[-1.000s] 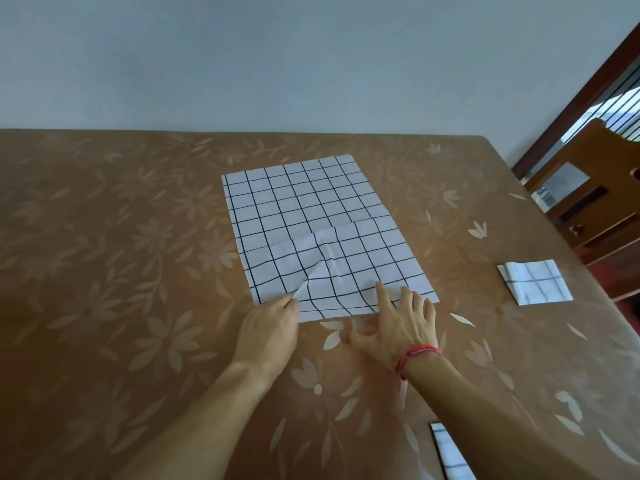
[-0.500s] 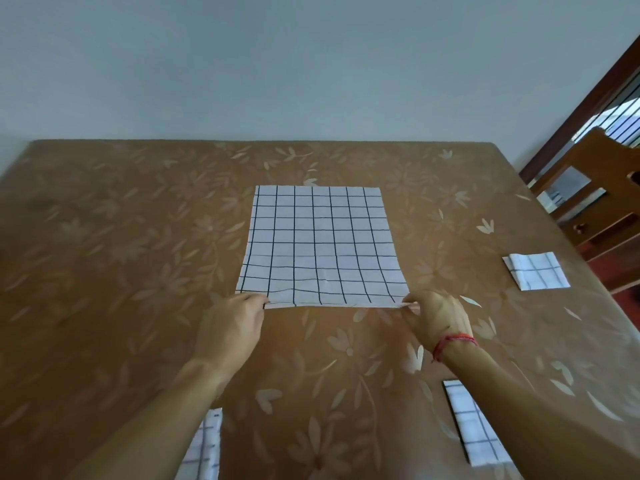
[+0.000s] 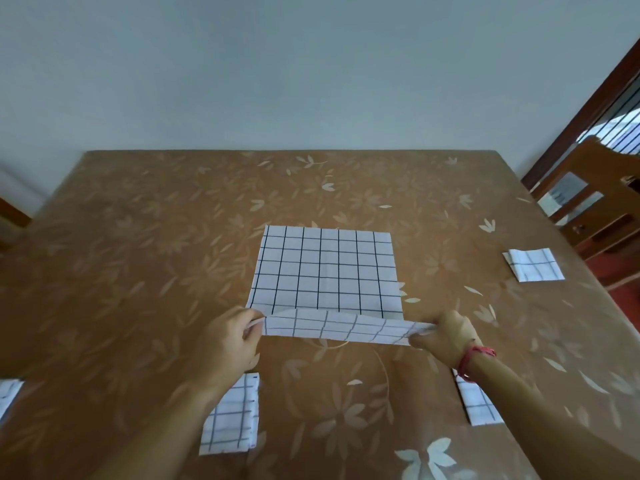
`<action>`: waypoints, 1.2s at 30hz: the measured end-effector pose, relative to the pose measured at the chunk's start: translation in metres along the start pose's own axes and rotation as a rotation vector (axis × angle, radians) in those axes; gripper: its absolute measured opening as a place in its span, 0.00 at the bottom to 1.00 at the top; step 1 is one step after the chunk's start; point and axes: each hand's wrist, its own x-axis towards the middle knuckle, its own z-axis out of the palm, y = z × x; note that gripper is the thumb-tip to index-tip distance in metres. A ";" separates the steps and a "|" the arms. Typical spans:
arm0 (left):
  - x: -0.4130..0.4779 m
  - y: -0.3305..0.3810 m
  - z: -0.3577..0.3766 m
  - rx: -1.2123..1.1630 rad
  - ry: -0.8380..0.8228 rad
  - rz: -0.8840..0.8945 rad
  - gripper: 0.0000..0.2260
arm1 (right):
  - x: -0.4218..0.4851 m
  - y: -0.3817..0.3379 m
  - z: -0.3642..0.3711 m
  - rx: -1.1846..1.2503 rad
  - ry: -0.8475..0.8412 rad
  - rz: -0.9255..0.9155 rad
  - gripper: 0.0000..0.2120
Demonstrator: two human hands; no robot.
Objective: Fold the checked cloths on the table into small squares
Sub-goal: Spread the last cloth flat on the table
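White black-checked cloth (image 3: pixel 325 271) lies flat mid-table. Left hand (image 3: pixel 230 341) and right hand (image 3: pixel 450 337) each pinch near corner, near edge lifted. Step judged: first half-fold. Next: carry edge onto far edge, corners aligned.

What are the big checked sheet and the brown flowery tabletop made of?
The white black-checked cloth looks like thin matt woven fabric: its lifted near edge sags softly between the left hand and right hand pinching its corners. The brown flower-patterned table cover looks like smooth vinyl or oilcloth, faintly glossy and flat; printed laminate is possible too.
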 end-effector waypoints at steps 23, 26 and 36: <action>0.082 -0.030 0.066 0.310 -0.033 0.176 0.20 | 0.159 -0.045 0.031 0.433 0.182 0.186 0.01; 0.059 -0.028 0.087 0.338 -0.136 0.267 0.19 | 0.173 -0.049 0.036 0.408 0.190 0.194 0.02; 0.024 -0.019 0.129 0.456 -0.332 0.404 0.24 | 0.182 -0.049 0.040 0.230 0.192 0.103 0.23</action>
